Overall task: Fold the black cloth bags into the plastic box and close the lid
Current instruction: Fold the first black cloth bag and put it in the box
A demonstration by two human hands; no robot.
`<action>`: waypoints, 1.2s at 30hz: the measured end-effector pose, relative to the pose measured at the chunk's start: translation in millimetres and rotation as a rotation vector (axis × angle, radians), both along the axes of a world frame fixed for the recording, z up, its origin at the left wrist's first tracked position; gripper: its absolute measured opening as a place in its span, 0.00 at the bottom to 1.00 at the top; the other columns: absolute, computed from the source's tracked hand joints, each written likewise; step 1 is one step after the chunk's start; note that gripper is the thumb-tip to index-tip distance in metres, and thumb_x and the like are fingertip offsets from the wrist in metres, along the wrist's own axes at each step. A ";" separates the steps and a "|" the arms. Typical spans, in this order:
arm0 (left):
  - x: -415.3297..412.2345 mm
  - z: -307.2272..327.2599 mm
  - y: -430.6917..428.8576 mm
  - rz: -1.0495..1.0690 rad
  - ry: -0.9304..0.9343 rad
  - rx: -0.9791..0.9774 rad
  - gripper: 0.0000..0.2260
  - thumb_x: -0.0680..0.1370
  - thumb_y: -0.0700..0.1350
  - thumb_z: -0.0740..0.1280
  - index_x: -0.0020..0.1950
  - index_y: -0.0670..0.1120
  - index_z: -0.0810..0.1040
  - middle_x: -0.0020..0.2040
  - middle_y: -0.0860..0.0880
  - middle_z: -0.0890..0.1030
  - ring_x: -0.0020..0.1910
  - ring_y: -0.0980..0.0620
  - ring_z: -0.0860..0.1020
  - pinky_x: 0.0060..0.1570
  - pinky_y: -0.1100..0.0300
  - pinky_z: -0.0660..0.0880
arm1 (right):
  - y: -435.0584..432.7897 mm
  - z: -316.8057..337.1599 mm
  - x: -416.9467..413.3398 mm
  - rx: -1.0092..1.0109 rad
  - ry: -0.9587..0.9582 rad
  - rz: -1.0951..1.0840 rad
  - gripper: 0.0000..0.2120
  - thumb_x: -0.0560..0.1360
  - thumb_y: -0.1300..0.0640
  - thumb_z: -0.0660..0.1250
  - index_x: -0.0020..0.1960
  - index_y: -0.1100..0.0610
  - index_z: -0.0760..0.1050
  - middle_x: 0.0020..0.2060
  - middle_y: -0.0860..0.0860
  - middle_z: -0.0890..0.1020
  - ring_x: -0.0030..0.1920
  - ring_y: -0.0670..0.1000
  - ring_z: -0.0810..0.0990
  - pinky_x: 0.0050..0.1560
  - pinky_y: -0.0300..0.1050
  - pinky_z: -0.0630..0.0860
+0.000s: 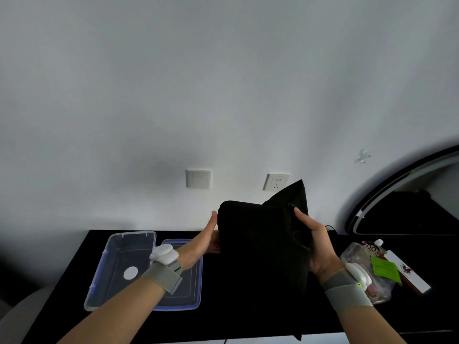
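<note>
- Table [96, 247]: dark surface below both hands; serves as the work base.
- Black cloth bag [260, 244]: held upright between the two hands, its lower end hanging to the table, apparently so it can be folded.
- Plastic box [124, 254]: open and unfilled, left of the left fingers, ready to receive the bag.
- Lid [188, 291]: lies flat beneath the left wrist, off the box.
- Right hand [315, 244]: thumb clamps the bag's right edge; fingers hidden behind.
- Left hand [201, 242]: fingers straight and together, pressed against the bag's left side to steady it.

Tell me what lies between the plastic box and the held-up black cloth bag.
In the head view, the blue-rimmed lid lies flat beside the plastic box, and the left hand crosses above it to the black cloth bag.
</note>
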State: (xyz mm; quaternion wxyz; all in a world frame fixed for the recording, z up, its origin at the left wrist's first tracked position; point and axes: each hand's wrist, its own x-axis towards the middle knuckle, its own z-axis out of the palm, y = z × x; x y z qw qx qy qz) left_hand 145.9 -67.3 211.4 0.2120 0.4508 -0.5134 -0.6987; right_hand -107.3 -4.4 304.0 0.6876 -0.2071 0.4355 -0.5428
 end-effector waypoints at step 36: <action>5.2 44.2 17.0 0.251 0.158 0.075 0.19 0.78 0.58 0.65 0.57 0.45 0.83 0.55 0.45 0.85 0.54 0.47 0.83 0.57 0.54 0.77 | 8.9 -28.8 1.0 0.094 0.075 0.114 0.18 0.75 0.60 0.69 0.62 0.68 0.79 0.58 0.65 0.82 0.56 0.63 0.83 0.50 0.52 0.83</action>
